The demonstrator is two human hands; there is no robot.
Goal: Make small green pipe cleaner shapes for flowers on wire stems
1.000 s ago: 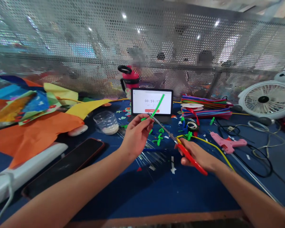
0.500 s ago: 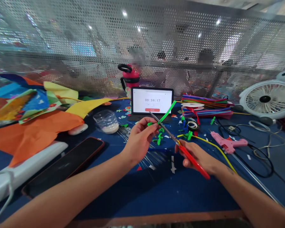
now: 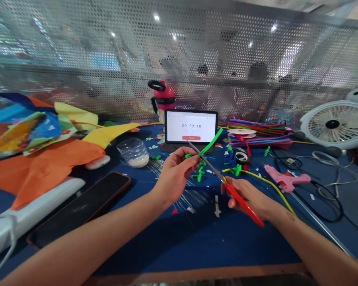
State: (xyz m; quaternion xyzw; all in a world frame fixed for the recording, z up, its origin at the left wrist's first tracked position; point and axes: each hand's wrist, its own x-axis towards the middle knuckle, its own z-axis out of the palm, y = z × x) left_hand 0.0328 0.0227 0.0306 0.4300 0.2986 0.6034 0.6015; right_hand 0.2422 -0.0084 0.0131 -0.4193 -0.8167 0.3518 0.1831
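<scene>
My left hand pinches a bright green pipe cleaner, whose free end points up and right in front of the tablet. Red-handled scissors are in my right hand, fingers closed round the handles. Their blades cross the green pipe cleaner beside my left fingertips; whether the blades touch it is hard to tell. Small twisted green pieces lie on the blue table just beyond and beneath the hands. Another green piece rests by a yellow pipe cleaner.
A tablet showing a timer stands behind the hands, beside a pink bottle. Right: pipe cleaner bundles, a pink glue gun, a fan. Left: a plastic cup, a phone, orange felt.
The free end of the green pipe cleaner has shifted slightly right. My right hand and the scissor handles have moved very little. The timer reads one second more.
</scene>
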